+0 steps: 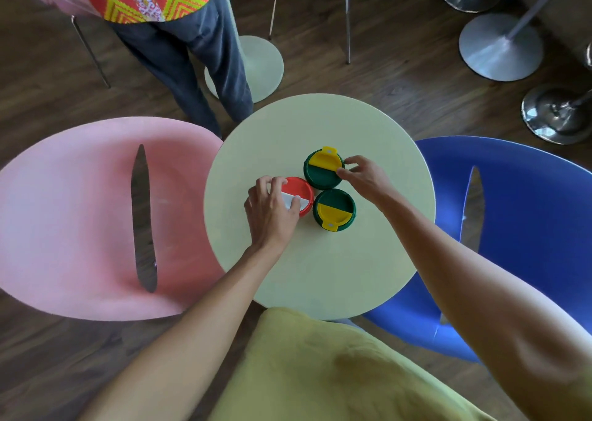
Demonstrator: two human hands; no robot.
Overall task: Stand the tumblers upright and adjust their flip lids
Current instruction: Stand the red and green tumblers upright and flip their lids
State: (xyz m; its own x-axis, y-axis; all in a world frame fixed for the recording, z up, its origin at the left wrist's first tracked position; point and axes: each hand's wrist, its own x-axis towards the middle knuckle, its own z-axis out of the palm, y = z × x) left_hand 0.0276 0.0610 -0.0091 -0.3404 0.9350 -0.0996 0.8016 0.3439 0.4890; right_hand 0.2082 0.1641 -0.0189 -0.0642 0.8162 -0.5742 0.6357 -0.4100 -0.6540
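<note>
Three tumblers stand upright, close together, on the round pale-yellow table [320, 260], seen from above. The red tumbler [299, 190] has a white flip lid; my left hand [270, 209] grips its left side, fingers over the white flap. The far green tumbler [322, 172] has a yellow flip lid; my right hand [362, 174] pinches its right rim with thumb and fingers. The near green tumbler [334, 207], also with a yellow flip lid, stands untouched between my arms.
A pink chair [80, 215] stands left of the table and a blue chair [519, 228] right of it. A person in dark trousers [192, 55] stands beyond the far edge. A yellow-green chair back [320, 366] is below me. Metal stool bases [499, 45] sit far right.
</note>
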